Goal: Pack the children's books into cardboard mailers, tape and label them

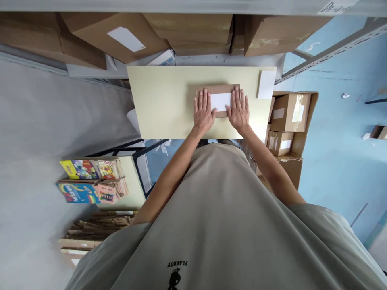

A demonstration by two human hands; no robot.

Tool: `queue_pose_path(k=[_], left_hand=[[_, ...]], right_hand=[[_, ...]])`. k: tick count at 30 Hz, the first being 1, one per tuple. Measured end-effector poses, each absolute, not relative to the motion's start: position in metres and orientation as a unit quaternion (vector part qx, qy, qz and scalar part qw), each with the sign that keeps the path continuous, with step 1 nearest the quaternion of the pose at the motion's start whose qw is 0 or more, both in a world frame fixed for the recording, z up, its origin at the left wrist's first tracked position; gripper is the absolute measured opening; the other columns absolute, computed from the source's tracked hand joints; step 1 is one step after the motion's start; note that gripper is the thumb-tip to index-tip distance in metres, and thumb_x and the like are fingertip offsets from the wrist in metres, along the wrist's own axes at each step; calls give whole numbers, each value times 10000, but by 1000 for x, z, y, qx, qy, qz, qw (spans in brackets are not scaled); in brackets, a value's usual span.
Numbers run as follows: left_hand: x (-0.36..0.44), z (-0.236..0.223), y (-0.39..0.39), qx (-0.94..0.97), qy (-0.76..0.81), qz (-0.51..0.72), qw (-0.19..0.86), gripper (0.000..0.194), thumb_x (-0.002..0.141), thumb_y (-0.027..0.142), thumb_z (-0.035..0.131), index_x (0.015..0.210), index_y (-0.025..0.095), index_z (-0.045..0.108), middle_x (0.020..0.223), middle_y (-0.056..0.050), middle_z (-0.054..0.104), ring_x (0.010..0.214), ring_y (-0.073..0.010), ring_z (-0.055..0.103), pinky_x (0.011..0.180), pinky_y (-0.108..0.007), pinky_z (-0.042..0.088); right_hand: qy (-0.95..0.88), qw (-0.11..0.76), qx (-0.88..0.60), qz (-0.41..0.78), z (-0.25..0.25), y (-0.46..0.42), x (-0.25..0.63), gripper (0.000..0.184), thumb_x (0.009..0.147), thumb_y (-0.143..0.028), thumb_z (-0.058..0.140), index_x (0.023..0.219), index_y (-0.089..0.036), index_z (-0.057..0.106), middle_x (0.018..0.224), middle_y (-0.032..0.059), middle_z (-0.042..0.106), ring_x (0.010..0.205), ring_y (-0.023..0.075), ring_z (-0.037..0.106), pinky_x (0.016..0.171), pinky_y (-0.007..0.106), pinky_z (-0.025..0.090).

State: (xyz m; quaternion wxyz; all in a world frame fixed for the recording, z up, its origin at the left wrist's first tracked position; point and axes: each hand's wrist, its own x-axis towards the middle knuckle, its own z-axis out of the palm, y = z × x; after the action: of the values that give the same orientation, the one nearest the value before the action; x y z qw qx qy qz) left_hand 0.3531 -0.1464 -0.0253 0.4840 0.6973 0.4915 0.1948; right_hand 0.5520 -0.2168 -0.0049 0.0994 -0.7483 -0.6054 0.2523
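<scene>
A small brown cardboard box point(217, 89) lies on the pale yellow tabletop point(165, 104), with a blank white label point(221, 102) on its upper face. Over the box's left end my left hand point(204, 108) lies flat, fingers stretched out and pointing away from me. My right hand point(238, 108) rests the same way on the right end. Both thumbs reach toward the lower edge of the label, one at each side. Neither hand grips anything. A stack of white labels or paper point(266, 84) sits near the table's right edge.
Behind the table, a metal shelf point(193, 6) carries several large cartons point(196, 34). At the right, an open carton point(310, 121) holds smaller labelled boxes point(292, 112). To the left stand colourful printed books or packs point(80, 169) and stacked flat cardboard point(99, 225).
</scene>
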Motion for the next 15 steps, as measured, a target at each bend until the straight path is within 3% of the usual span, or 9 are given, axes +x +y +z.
queue_pose_path(k=[4, 7, 11, 15], left_hand=[[353, -21, -143, 702, 486, 183, 487, 948, 1059, 852, 608, 1795, 256, 575, 1983, -140, 346, 1909, -396, 84, 1533, -662, -12], [347, -13, -137, 706, 468, 180, 500, 903, 1054, 856, 621, 1757, 289, 622, 1964, -131, 391, 1905, -397, 119, 1527, -688, 1], [326, -9, -133, 706, 449, 186, 514, 913, 1013, 860, 700, 1729, 296, 649, 1949, -139, 420, 1902, -403, 132, 1526, -698, -5], [293, -17, -147, 692, 519, 148, 480, 958, 1058, 847, 650, 1796, 242, 566, 1979, -157, 345, 1908, -401, 91, 1536, -671, 4]], right_hand=[[-669, 64, -681, 291, 3, -221, 526, 778, 1257, -566, 236, 1942, -201, 297, 2010, 68, 273, 1904, 292, 156, 1563, 598, 110], [-687, 51, -663, 294, 8, -224, 521, 756, 1260, -551, 251, 1940, -225, 306, 2019, 43, 236, 1906, 276, 139, 1565, 577, 97], [-650, 64, -707, 272, 3, -238, 551, 840, 1239, -701, 290, 1926, -222, 346, 2034, 80, 160, 1912, 348, 72, 1543, 669, 44], [-565, 119, -761, 294, -24, -273, 587, 1098, 1155, -887, 346, 1949, -141, 216, 2032, 164, 123, 1907, 400, 70, 1532, 704, 90]])
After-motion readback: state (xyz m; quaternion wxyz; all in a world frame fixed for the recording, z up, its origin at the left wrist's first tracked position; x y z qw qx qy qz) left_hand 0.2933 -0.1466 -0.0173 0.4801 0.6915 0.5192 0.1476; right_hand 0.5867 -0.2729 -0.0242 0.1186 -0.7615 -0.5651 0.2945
